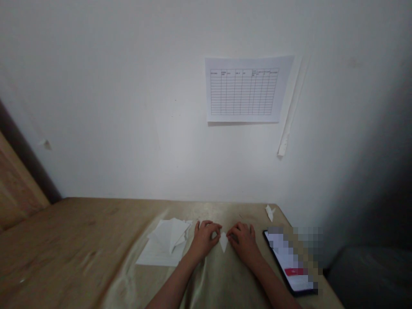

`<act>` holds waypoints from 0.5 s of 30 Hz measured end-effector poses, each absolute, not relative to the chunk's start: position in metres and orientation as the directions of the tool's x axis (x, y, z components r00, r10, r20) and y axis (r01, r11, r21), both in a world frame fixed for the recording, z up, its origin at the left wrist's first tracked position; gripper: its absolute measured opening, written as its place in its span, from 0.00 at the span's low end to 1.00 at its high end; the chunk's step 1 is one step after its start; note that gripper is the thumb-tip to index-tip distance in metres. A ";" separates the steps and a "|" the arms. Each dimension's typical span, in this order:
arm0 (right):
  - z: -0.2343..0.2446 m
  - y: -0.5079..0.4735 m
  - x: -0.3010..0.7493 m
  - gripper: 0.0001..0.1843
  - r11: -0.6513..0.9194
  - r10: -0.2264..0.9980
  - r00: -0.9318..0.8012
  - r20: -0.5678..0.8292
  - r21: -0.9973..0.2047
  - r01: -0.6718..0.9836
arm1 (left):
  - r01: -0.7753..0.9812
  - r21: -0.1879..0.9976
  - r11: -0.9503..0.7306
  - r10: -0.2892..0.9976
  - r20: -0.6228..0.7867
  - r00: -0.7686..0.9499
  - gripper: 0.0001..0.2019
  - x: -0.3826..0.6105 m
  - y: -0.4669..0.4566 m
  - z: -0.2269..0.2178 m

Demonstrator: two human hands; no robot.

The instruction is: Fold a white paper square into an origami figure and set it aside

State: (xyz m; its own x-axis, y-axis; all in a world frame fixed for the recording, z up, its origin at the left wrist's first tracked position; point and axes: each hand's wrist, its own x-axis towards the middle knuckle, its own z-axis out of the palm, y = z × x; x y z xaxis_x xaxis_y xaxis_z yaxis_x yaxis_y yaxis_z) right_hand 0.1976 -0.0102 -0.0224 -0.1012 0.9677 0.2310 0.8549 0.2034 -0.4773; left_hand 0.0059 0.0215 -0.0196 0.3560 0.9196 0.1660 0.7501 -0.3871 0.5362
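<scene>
A small piece of folded white paper (223,243), kite-shaped with its point toward me, is between my two hands just above or on the table. My left hand (206,237) has its thumb and forefinger curled to the paper's upper left edge. At its upper right edge are the bent fingertips of my right hand (243,240). Both hands look closed in a pinch on the paper. Left of my left hand lies a stack of white paper sheets (157,253), some of them folded, with a larger folded piece on top.
A smartphone (289,262) with a lit, partly blurred screen lies to the right. Near the table's back right corner sits a small folded paper piece (270,213). The brown-covered table (80,249) meets a white wall, where a printed table sheet (244,92) hangs.
</scene>
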 end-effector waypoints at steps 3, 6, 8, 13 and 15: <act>-0.023 -0.010 0.196 0.08 0.186 0.970 -0.086 0.227 -0.469 0.863 | 0.740 0.547 -0.391 0.919 0.188 0.347 0.07 0.007 0.023 -0.019; -0.024 -0.009 0.196 0.07 0.187 0.971 -0.087 0.222 -0.479 0.858 | 0.736 0.556 -0.386 0.921 0.180 0.347 0.06 0.007 0.023 -0.016; -0.024 -0.009 0.196 0.07 0.185 0.972 -0.087 0.216 -0.488 0.853 | 0.734 0.559 -0.385 0.920 0.166 0.355 0.05 0.007 0.022 -0.013; -0.021 -0.010 0.198 0.06 0.184 0.975 -0.090 0.203 -0.515 0.837 | 0.732 0.559 -0.389 0.912 0.126 0.389 0.09 0.003 0.021 -0.012; -0.020 -0.010 0.199 0.07 0.185 0.976 -0.096 0.193 -0.520 0.834 | 0.730 0.553 -0.401 0.905 0.116 0.410 0.12 0.002 0.021 -0.012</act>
State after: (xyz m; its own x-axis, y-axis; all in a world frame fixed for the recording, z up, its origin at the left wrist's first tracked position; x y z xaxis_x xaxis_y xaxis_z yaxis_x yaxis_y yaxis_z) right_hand 0.1990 -0.0105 -0.0204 -0.0965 0.9764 0.1930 0.8341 0.1851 -0.5196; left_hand 0.0020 0.0209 -0.0123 0.4096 0.9049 0.1157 0.7303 -0.4013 0.5528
